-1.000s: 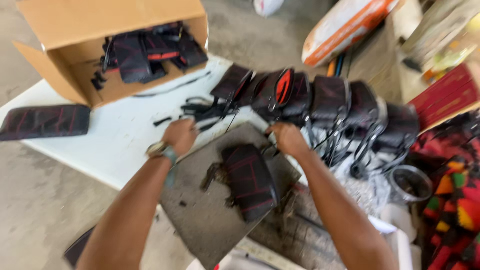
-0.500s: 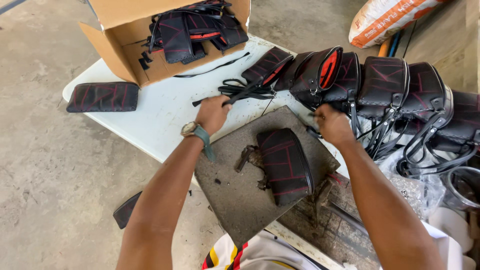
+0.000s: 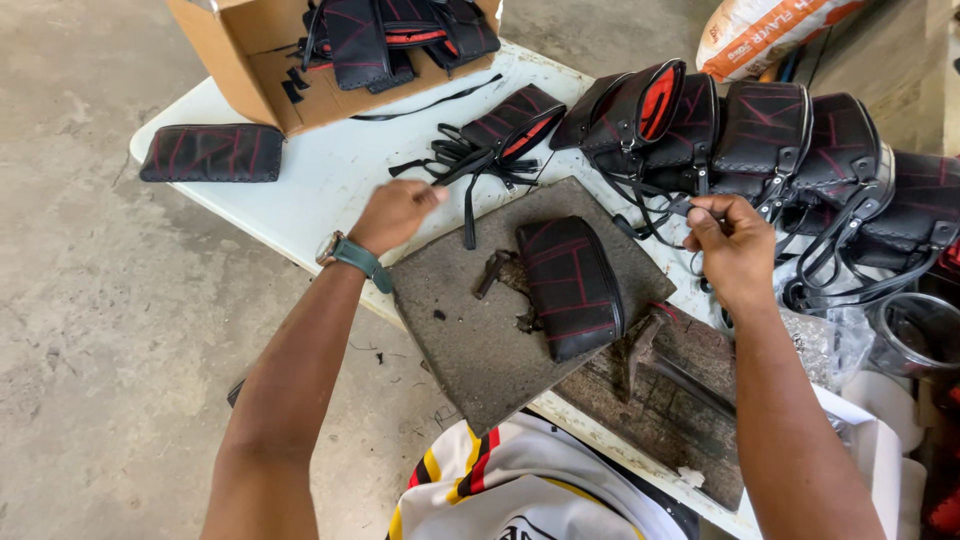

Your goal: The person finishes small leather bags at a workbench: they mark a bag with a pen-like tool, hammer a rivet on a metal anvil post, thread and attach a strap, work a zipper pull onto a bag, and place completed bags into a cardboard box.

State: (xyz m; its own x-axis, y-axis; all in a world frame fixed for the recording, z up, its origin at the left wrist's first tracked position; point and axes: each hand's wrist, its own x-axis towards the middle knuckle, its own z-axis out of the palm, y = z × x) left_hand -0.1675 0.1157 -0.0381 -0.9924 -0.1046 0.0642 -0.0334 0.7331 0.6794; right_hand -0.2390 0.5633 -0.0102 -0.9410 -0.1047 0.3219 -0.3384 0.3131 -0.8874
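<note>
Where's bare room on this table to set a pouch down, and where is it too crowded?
Bare white table lies between the flat pouch, the box and the left hand. The near part of the grey slab, left of the pouch, is also free. Crowded: the strap tangle and the bag row by the right hand.

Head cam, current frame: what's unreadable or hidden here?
- Left hand: grips a black strap; its held end is hidden inside the fist.
- Right hand: whatever the fingers pinch is too small to make out.
- Cardboard box: cut off by the top edge.
- Row of black bags: runs off the right edge.
</note>
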